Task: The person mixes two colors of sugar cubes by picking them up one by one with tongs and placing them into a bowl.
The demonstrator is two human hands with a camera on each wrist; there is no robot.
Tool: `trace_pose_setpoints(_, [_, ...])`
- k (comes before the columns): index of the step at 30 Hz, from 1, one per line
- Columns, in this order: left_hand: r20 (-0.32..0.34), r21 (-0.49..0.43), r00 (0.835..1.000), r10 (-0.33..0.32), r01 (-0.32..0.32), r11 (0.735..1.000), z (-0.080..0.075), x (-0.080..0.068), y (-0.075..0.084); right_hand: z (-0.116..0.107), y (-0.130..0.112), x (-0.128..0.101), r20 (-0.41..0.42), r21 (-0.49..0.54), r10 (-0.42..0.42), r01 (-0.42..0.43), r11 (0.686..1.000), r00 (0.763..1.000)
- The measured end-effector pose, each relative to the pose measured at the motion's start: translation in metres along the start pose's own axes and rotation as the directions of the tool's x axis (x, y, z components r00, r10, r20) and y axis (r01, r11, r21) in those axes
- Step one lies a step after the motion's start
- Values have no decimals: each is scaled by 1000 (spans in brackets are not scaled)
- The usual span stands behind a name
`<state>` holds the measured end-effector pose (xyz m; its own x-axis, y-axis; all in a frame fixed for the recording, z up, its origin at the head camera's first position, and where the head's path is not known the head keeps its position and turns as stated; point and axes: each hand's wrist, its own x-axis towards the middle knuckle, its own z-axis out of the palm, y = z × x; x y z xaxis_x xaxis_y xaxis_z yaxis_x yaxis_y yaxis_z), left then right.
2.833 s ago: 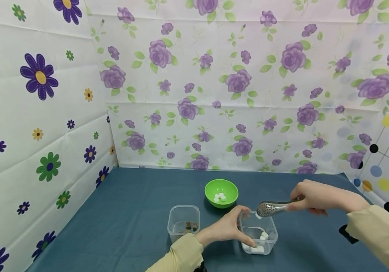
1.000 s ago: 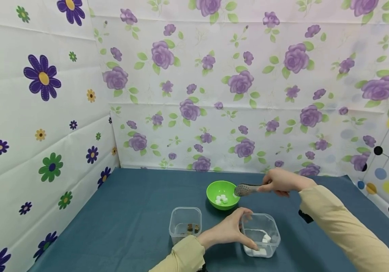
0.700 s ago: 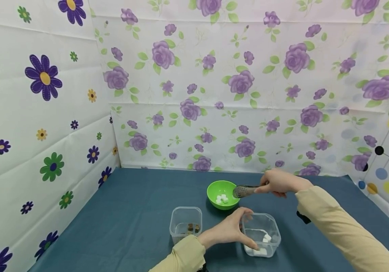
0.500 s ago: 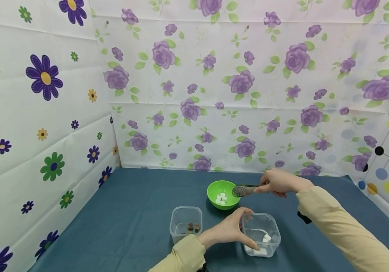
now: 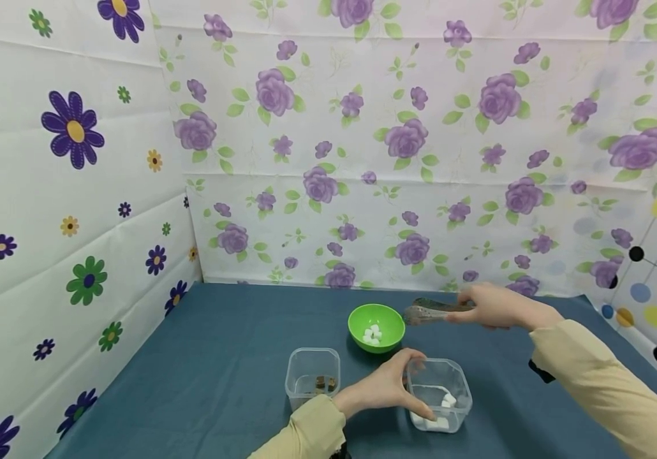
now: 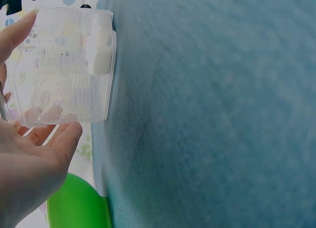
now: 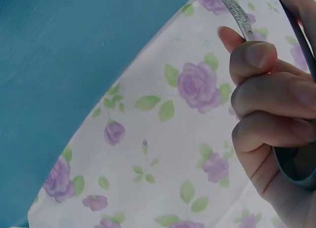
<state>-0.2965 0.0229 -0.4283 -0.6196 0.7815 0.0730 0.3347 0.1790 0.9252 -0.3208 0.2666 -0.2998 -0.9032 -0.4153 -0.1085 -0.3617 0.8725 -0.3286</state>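
On the blue tabletop (image 5: 219,370), the clear container (image 5: 456,417) stands before the person; it looks light and slick, so I'd trust opposite walls for a grip. The left hand (image 5: 377,387) has that, thumb at the near side, fingers round the far one. Beyond and leftward sits the green bowl (image 5: 386,319), probably easily nudged. The right hand (image 5: 492,305), forearm slanting in from the right, curls firmly round the springy metal tongs (image 5: 420,315), tips parted beside the bowl's rim. White pieces (image 5: 372,335), likely soft and squashable, lie in both vessels; pinch them gently.
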Motion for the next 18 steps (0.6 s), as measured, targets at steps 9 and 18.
trace_pose_setpoints(9, [-9, -2, 1000, 2, -2, 1000, 1, -1, -1, -12, 0, -24, -17, -75, -39, 37, 996, 999])
trace_pose_setpoints(18, [2, -8, 1000, 6, -6, 1000, 1, 1, -3, -19, -7, -41, -9, -43, -71, 71, 997, 997])
